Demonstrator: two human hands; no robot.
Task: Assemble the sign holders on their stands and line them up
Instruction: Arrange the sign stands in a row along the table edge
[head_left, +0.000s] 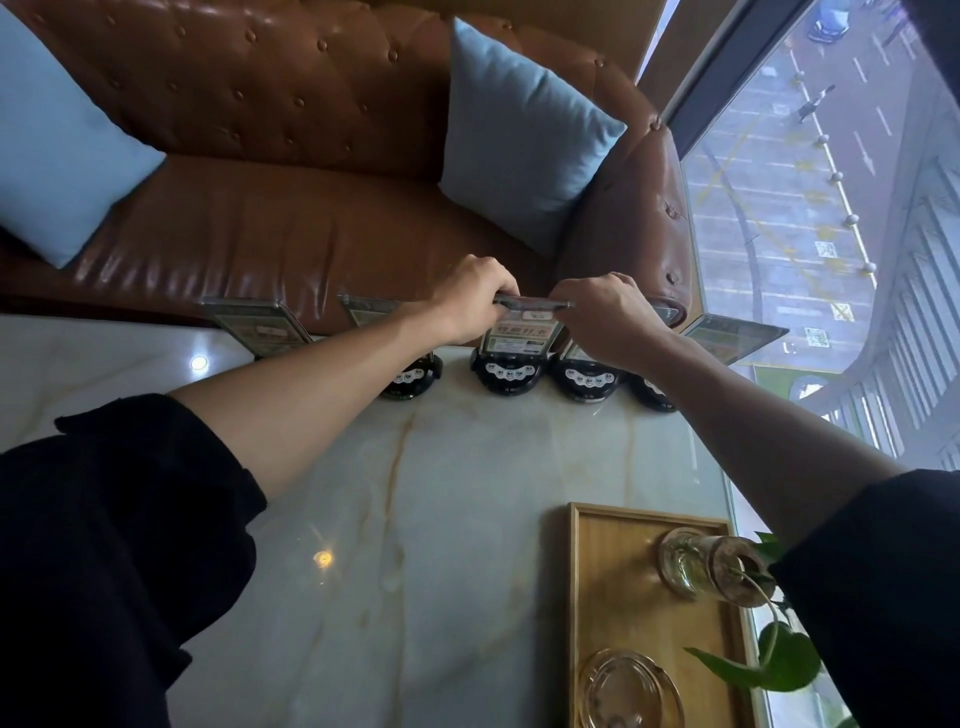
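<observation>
Where the pale marble-patterned table (415, 519) runs nearest the viewer, a shallow wooden tray (613, 582) sits at the right, holding a clear glass jar with a green trailing plant (711, 564) and a round glass dish (628, 691). Two bare forearms in black sleeves reach across the table. Left hand (470, 299): fingers curled shut, pinching the left top corner of a clear acrylic sign holder with a green printed card (522, 332). Right hand (605, 317): likewise closed on its right top corner. This holder stands upright in a round black stand (506, 374), mid-row at the far table edge. Similar holders and black stands flank it on both sides. Beyond: brown tufted leather sofa (291, 228), two light blue cushions (524, 130), window (810, 208) overlooking a street.
</observation>
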